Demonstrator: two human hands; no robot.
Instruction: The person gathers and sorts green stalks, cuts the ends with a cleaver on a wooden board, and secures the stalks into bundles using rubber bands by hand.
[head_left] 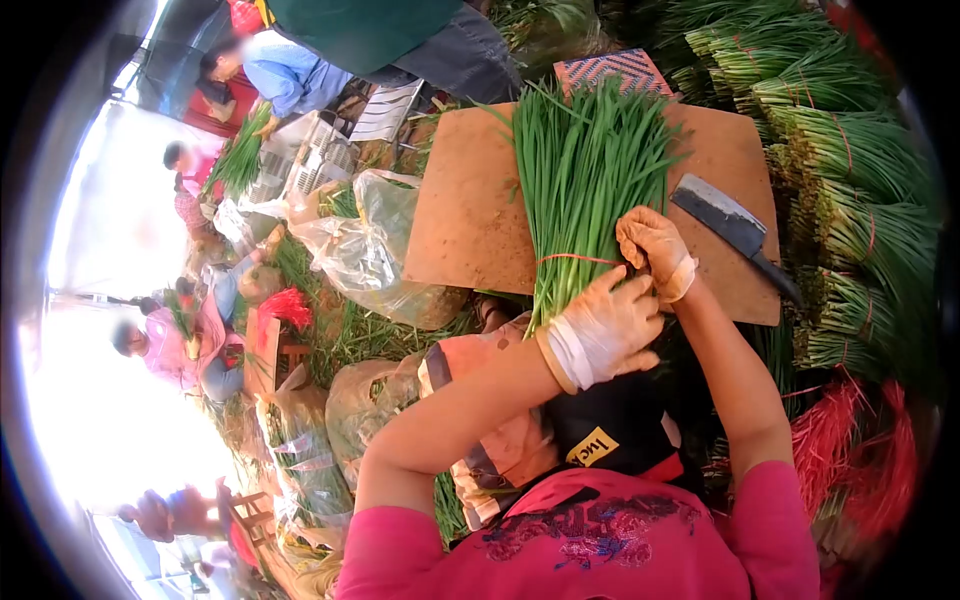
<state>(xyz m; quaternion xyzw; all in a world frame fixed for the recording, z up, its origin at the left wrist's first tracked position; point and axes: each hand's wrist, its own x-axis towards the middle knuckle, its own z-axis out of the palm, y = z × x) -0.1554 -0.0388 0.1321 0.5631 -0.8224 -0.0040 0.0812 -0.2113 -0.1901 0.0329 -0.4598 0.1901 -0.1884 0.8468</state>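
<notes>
A thick bundle of green garlic chives [590, 180] lies on a brown board [465, 200], a thin red tie [575, 258] across its lower part. My right hand [655, 250], in a stained glove, is at the bundle's right edge, fingers curled in a pinch at the end of the tie. Over the lower stems, my gloved left hand [605, 330] has its back up and its fingers spread apart, close to the right hand. A cleaver [722, 215] with a dark handle rests on the board, right of the bundle.
Tied chive bundles [850, 220] are stacked along the right side. Red tie strands [830, 430] hang below them. A clear plastic bag [365, 240] stands left of the board. Several other people, one in a blue shirt [285, 75], are at the left and top.
</notes>
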